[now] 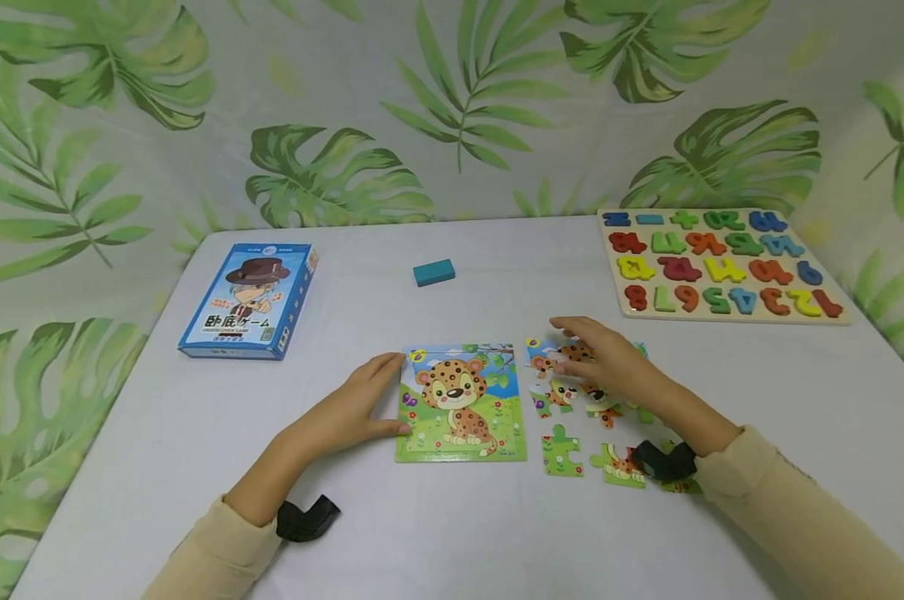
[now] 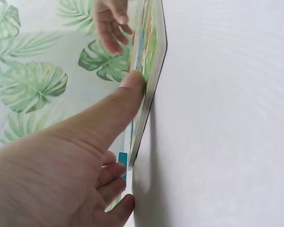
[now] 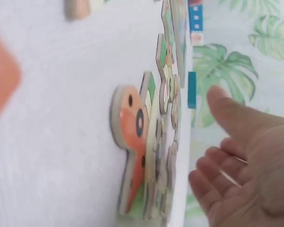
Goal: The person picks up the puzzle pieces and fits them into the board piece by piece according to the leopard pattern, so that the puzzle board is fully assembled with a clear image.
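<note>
A square puzzle board [image 1: 461, 417] with a leopard cub picture lies flat in the middle of the table. My left hand [image 1: 354, 408] rests at its left side, the thumb touching the edge near the bottom and the fingers by the upper left corner. Beside the board on the right lie several loose jigsaw pieces, among them a green piece [image 1: 562, 454] and one with paws [image 1: 621, 468]. Over the upper pieces hovers my right hand [image 1: 609, 358], fingers relaxed and holding nothing; it hides some of them. In the right wrist view an orange spotted piece [image 3: 130, 118] appears close up.
At the back right lies a wooden board of colourful numbers [image 1: 710, 293]. A blue card game box [image 1: 242, 300] is at the left. The small teal block [image 1: 434, 272] sits behind the puzzle board. Leaf-patterned cloth [image 1: 489, 108] hangs behind the table.
</note>
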Demonstrator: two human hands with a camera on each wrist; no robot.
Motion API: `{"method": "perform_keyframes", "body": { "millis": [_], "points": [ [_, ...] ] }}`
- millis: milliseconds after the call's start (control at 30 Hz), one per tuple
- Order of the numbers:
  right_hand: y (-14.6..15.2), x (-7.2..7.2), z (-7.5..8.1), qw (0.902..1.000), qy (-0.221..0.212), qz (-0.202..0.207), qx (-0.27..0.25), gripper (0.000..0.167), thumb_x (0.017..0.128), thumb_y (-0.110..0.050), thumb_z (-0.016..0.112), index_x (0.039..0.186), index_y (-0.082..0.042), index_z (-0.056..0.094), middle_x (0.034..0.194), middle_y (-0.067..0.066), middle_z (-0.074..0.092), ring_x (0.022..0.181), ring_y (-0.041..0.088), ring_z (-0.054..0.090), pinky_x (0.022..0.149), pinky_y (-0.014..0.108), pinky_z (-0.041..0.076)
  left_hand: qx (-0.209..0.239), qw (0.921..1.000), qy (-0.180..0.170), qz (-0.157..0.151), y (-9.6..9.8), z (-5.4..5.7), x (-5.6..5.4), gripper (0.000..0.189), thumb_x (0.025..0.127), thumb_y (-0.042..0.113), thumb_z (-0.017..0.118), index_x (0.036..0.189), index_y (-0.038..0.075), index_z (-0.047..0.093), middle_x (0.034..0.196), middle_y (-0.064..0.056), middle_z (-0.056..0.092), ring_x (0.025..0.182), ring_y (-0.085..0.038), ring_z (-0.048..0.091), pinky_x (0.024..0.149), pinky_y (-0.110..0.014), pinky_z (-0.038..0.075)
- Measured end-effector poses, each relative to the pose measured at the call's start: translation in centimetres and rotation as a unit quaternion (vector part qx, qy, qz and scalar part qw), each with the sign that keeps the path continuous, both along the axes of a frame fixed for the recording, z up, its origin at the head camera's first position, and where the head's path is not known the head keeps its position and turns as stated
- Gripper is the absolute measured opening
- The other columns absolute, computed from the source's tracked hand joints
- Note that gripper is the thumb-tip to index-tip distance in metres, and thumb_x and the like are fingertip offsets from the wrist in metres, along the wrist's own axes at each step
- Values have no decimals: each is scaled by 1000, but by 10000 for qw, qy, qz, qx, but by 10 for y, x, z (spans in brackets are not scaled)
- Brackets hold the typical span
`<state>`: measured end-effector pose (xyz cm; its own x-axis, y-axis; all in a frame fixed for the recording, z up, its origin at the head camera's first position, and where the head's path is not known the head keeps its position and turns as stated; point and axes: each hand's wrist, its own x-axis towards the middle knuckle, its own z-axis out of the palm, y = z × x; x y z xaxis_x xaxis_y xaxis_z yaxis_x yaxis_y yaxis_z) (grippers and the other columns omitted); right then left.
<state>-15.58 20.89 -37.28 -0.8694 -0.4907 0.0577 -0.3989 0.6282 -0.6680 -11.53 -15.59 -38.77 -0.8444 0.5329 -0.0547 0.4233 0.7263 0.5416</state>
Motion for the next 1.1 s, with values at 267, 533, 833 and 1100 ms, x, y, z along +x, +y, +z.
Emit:
{"method": "perform_keyframes", "body": {
  "millis": [267,533,833,1100],
  "points": [
    [-1,-8,-15,9989,205,295,296,51,84,-18,64,128,-1,46,124,13,47,112,27,44,90,44,38,81,9999,56,-125,-4,-7,-4,88,75,47,67,140,2,28,142,-12,27,130,-27,23,103,-40,23],
    [-7,-7,-13,9981,306,201,501,44,85,-17,63,123,2,51,114,16,48,80,20,43,62,30,39,160,9998,-19,-93,-4,-10,-3,88,75,46,68,140,2,28,142,-12,27,130,-28,22,103,-41,23],
    [-27,10,17,9996,225,143,-127,43,85,-22,63,124,-7,49,118,11,43,98,25,47,74,39,46,186,9998,41,-74,-5,-13,-4,88,74,47,68,140,4,29,142,-10,27,130,-28,22,102,-42,23],
    [-76,21,25,9957,486,552,-569,42,84,-20,65,122,-6,54,115,10,47,105,26,47,84,43,43,264,9995,122,-101,-6,-13,-4,87,74,47,68,139,3,30,142,-11,27,129,-30,23,102,-44,24]
  ]
}}
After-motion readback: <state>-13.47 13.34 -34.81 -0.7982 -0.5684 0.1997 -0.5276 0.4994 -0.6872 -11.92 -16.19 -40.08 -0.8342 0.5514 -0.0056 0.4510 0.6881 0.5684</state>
